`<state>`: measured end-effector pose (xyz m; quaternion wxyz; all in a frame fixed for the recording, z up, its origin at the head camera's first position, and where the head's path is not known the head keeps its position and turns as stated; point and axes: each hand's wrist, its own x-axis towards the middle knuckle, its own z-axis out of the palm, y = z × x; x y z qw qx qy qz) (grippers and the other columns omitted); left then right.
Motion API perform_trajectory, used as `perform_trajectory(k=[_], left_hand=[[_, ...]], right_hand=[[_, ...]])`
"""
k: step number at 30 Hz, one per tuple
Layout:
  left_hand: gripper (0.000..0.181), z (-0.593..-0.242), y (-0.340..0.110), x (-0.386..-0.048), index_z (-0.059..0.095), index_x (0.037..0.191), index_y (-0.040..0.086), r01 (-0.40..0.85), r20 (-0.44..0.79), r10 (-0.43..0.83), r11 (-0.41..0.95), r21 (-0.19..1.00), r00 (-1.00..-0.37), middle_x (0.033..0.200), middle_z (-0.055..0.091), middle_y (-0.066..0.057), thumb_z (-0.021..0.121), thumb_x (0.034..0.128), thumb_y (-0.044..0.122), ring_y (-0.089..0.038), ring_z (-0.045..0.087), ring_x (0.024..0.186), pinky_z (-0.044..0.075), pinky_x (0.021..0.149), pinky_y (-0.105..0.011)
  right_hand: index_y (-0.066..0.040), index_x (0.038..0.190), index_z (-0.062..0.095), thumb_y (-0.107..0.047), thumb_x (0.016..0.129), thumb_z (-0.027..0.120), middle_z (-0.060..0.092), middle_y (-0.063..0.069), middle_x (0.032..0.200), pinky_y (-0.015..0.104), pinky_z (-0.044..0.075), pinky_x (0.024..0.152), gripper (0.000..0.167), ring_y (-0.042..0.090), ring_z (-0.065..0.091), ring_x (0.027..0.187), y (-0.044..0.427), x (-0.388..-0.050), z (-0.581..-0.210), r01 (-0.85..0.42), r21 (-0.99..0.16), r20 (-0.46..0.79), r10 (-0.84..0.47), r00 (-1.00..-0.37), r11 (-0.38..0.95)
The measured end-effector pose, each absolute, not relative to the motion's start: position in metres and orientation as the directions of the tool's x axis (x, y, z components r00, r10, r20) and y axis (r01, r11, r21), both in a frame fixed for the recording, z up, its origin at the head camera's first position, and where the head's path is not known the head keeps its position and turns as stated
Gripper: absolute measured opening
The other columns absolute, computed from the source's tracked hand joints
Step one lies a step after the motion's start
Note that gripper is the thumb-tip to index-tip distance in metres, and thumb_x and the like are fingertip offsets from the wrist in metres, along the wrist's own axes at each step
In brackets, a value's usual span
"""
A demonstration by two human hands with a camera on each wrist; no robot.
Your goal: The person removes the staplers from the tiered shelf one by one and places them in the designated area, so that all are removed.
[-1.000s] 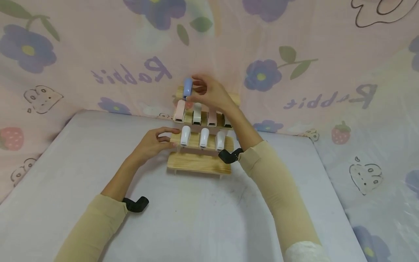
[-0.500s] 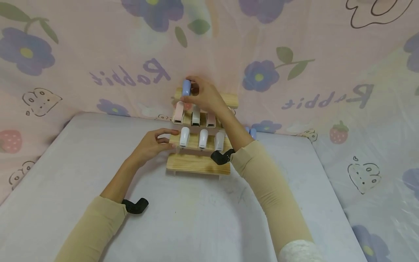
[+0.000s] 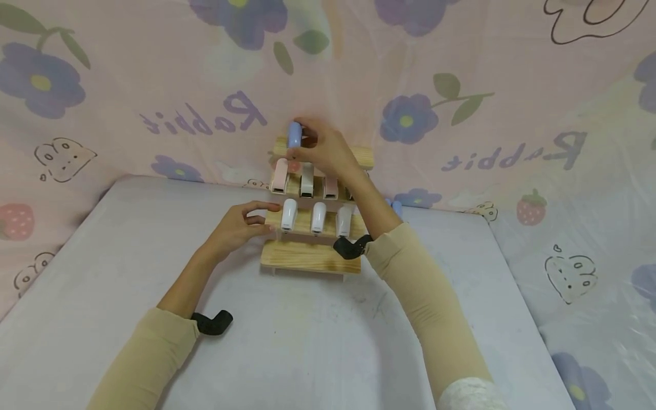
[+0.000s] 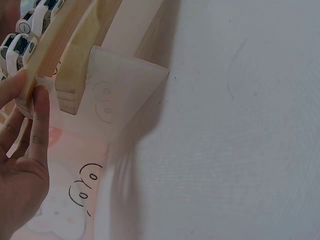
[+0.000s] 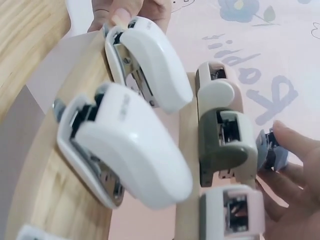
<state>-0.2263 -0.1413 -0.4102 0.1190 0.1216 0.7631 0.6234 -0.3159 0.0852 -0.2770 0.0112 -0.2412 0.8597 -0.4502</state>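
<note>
At the top tier of a wooden stepped rack (image 3: 310,256), my right hand (image 3: 330,152) pinches a small blue stapler (image 3: 294,135) between thumb and fingers. The right wrist view shows the same blue stapler (image 5: 272,152) partly hidden behind other staplers. My left hand (image 3: 237,228) grips the left end of the tier that bears white staplers (image 3: 289,215). Its thumb and fingers pinch the board edge in the left wrist view. One tier higher stand a pink stapler (image 3: 279,176), a grey-and-white stapler (image 3: 307,181) and others, partly covered by my right forearm.
The rack's lowest board bears nothing. Behind my right forearm, blue objects (image 3: 397,208) show on the white table (image 3: 287,341). A patterned curtain (image 3: 195,68) hangs close behind the rack. Black wrist mounts (image 3: 214,323) stick out from both sleeves.
My right hand has come slightly left, and its fingers have closed around the blue stapler, which has shifted a little on the top tier. The left hand keeps its hold on the board.
</note>
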Motion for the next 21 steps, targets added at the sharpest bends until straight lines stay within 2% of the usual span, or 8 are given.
perform_trajectory(k=[7,12,21], left_hand=[[0.05,-0.412,-0.141,-0.227,0.061,0.134,0.011,0.042,-0.028,0.329,0.205,0.978,-0.944,0.118,0.066,-0.016,0.078,0.0872,0.017,-0.021,0.067,0.098,0.052,0.084,-0.032],[0.05,-0.411,-0.142,-0.226,0.061,0.134,0.011,0.034,-0.036,0.326,0.205,0.978,-0.945,0.111,0.069,-0.016,0.077,0.0877,0.016,-0.02,0.067,0.096,0.052,0.085,-0.033],[0.05,-0.41,-0.14,-0.225,0.062,0.133,0.013,0.033,-0.035,0.319,0.205,0.978,-0.947,0.111,0.069,-0.016,0.078,0.0866,0.016,-0.02,0.067,0.093,0.052,0.082,-0.032]], right_hand=[[-0.018,0.152,0.042,-0.025,0.085,0.08,0.054,0.006,0.143,0.027,0.05,0.094,0.077,0.019,0.061,0.118,0.098,-0.313,-0.274,-0.408,-0.799,0.212,-0.429,-0.878,0.441],[-0.024,0.152,0.043,-0.027,0.085,0.081,0.055,0.004,0.142,0.028,0.052,0.09,0.078,0.017,0.063,0.113,0.108,-0.311,-0.272,-0.399,-0.793,0.211,-0.407,-0.889,0.46],[-0.027,0.149,0.047,-0.021,0.086,0.08,0.055,0.006,0.142,0.03,0.051,0.094,0.071,0.02,0.063,0.114,0.131,-0.312,-0.271,-0.413,-0.805,0.254,-0.383,-0.888,0.425]])
